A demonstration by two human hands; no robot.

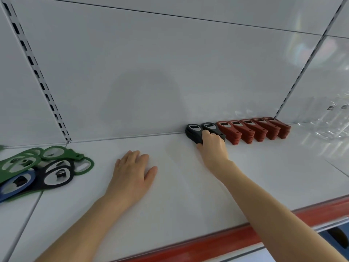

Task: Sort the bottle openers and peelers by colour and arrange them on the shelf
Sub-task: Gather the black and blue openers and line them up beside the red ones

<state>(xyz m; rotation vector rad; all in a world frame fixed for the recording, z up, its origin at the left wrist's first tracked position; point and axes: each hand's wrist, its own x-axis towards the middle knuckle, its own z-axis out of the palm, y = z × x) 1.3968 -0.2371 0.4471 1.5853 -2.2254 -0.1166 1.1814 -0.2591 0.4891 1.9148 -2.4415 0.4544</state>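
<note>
SORTING IN PROGRESS: A person's R hand (213, 144) curls its fingers (206, 133) over the near ends of two black stacks (193, 131) of bottle openers at the back of a white shelf (188, 195). The thumb is tucked low by the L-most stack's tip. The grip is closed on them, tho which of the two it actually holds can't be told.

The black stacks touch the L end of the red row (253, 129), five stacks of red openers set side by side vs. the back panel (151, 72), metal heads to the rear.

L hand (132, 171) lies flat, palm down, fingers straight & slightly spread, on the shelf well L of the red row & nearer the front.

Far L of the row sits a loose pile (37, 171) of overlapping pieces: green (72, 155), black (40, 174), blue (32, 177). Just R of the row are clear plastic items (330, 120), blurred. In front of the row a red strip (226, 237) runs along the shelf lip. Any print on the openers is too small to read.
</note>
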